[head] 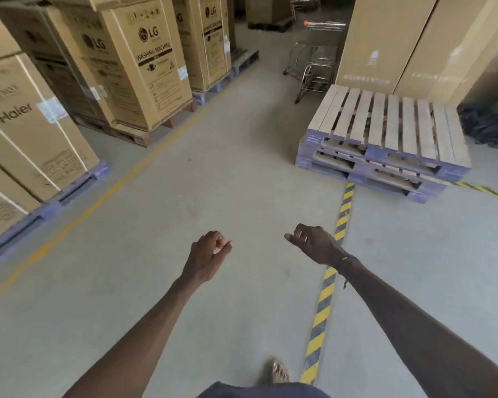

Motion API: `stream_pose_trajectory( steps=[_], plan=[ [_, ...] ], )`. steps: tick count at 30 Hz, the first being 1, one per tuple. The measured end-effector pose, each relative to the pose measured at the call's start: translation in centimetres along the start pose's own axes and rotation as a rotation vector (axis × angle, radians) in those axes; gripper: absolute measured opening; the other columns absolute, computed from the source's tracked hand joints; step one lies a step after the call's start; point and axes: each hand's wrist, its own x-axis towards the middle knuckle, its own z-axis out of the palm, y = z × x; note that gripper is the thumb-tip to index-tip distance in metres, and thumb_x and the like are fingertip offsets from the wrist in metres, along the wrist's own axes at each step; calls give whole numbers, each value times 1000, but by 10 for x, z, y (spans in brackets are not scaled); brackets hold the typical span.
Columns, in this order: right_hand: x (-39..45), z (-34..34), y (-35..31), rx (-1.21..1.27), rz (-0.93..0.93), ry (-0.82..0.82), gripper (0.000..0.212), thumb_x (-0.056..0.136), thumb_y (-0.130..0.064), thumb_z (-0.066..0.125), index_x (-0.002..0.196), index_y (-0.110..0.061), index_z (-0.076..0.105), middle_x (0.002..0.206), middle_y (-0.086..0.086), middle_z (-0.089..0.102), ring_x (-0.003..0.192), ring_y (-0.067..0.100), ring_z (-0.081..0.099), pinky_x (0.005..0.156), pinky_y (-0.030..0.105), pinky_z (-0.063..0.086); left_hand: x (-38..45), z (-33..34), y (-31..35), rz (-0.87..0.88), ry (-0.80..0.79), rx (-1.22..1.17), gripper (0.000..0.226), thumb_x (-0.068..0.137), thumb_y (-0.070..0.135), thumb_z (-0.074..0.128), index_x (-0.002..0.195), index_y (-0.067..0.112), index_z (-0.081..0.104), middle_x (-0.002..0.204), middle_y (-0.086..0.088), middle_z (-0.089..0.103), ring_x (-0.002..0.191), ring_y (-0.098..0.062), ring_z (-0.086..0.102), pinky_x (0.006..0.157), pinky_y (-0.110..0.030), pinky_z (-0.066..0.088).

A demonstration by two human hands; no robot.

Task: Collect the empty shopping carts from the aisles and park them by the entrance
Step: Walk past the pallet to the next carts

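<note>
Left hand (210, 255) and right hand (314, 242) loosely curled, holding nothing, red-handled wire shopping cart (316, 57) at 1 o'clock, beyond stacked blue-edged wooden pallets (385, 139).

1. At about 10 o'clock, a tall cardboard box (144, 67) carries the "LG" logo on two faces, and the words "WASHING MACHINE" on its front face.
2. At about 12 o'clock, a second box (212, 41) further back shows "LG" near its top.
3. At about 9 o'clock, a box on a blue pallet (32, 133) has the brand "Haier".
4. Other small labels and prints are too blurred to read.
</note>
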Motion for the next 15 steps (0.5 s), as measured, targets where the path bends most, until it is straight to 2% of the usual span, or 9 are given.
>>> stream_pose_trajectory(
  steps=[3,6,11,15],
  plan=[
    [74,-23,-8,7,-19,-2,47,100,-75,53,87,-31,61,82,-11,69,78,19,66,71,36,51,72,-17,3,28,49,21,36,97,62,50,84,28,50,88,12,62,91,-3,58,98,-50,47],
    [147,-34,-14,6,-37,44,44,103,-67,56,89,-27,64,85,-9,69,82,21,67,73,37,53,147,-29,2,38,76,42,40,94,66,46,84,28,50,90,12,62,91,-1,58,101,-47,42],
    [275,-38,-12,-20,-61,69,43,102,-69,54,90,-28,63,90,-10,63,83,16,65,74,37,53,279,-40,-30,30,108,33,41,93,66,46,84,27,53,90,12,63,92,-7,60,101,-50,43],
    [385,-49,-12,-20,-39,82,44,102,-71,52,89,-30,64,91,-10,64,84,16,65,77,39,55,399,-56,-55,51,130,-1,37,94,65,48,82,30,52,89,13,63,92,-1,59,98,-52,47]
  ],
)
